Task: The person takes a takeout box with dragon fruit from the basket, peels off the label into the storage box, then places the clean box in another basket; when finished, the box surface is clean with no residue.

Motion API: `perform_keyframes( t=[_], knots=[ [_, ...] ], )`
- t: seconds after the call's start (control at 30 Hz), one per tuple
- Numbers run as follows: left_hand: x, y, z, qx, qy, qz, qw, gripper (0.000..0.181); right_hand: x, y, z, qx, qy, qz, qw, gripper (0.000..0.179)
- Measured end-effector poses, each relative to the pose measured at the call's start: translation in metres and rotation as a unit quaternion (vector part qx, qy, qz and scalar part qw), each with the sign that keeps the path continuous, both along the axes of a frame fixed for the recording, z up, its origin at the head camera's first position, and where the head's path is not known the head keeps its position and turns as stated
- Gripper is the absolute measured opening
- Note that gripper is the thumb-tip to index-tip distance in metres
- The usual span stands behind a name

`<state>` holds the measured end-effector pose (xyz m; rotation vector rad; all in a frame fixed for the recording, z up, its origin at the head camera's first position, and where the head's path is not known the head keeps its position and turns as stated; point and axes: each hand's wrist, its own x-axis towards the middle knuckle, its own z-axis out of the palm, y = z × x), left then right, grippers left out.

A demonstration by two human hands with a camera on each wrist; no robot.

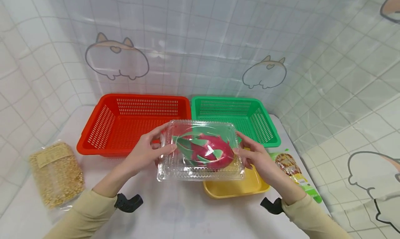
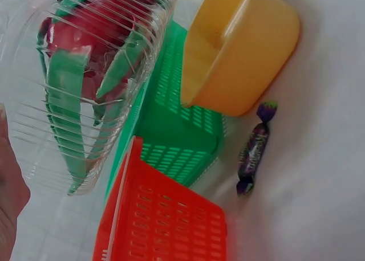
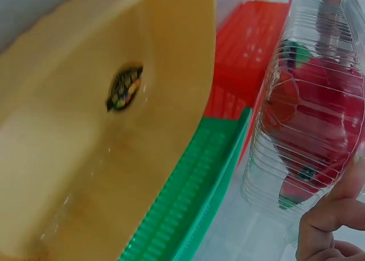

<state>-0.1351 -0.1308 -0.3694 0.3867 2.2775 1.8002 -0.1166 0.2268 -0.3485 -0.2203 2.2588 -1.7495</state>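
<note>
Both hands hold a clear plastic clamshell box [image 1: 187, 173] up over the table, one hand at each side. Inside it lies a pink dragon fruit [image 1: 217, 150] with green leafy tips. My left hand [image 1: 146, 151] grips the left side, thumb on top and fingers largely hidden underneath. On the opposite side my right hand [image 1: 256, 156] pinches the edge, thumb on the lid. In the right wrist view the ribbed wall of the clamshell box [image 3: 268, 158] stands close to bent fingers [image 3: 331, 215]. The lid looks closed.
Behind the box stand a red basket [image 1: 134, 129] and a green basket [image 1: 265, 128]. A yellow basin [image 1: 237, 188] holds a small dark-wrapped piece [image 3: 124, 88]. A purple-wrapped candy [image 2: 253, 150] lies nearby. Left is a bag of yellow kernels [image 1: 59, 176]; right, a green package [image 1: 290, 166].
</note>
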Motion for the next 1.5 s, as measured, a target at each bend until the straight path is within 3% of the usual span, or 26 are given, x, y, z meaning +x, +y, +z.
perform_keyframes(
  t=[0.2, 0.47, 0.6, 0.77, 0.93, 1.07, 1.3, 1.5],
  knots=[
    [-0.024, 0.013, 0.002, -0.035, 0.030, 0.003, 0.9989, 0.073, -0.015, 0.008, 0.006, 0.000, -0.015, -0.042, 0.9990, 0.066],
    [-0.045, 0.031, -0.002, -0.008, 0.011, 0.014, 0.9998, 0.071, -0.036, 0.017, 0.006, 0.022, -0.011, -0.084, 0.9962, 0.060],
    [-0.053, 0.038, -0.003, 0.001, 0.001, 0.029, 0.9996, 0.071, -0.043, 0.021, 0.006, 0.021, -0.002, -0.086, 0.9961, 0.058],
    [-0.062, 0.049, -0.004, 0.012, -0.019, 0.044, 0.9988, 0.074, -0.054, 0.030, 0.008, 0.028, 0.015, -0.080, 0.9963, 0.058],
    [-0.071, 0.056, -0.004, 0.005, -0.025, 0.038, 0.9990, 0.077, -0.071, 0.040, 0.014, 0.080, 0.018, -0.047, 0.9955, 0.061],
    [-0.082, 0.060, -0.001, -0.001, -0.024, 0.030, 0.9993, 0.078, -0.085, 0.046, 0.022, 0.121, 0.009, -0.012, 0.9925, 0.063],
    [-0.101, 0.068, 0.006, -0.006, -0.035, 0.013, 0.9993, 0.079, -0.104, 0.054, 0.032, 0.175, -0.010, 0.007, 0.9846, 0.062],
    [-0.117, 0.078, 0.015, -0.028, -0.068, -0.001, 0.9973, 0.079, -0.117, 0.061, 0.040, 0.198, -0.033, 0.032, 0.9790, 0.062]
  ],
)
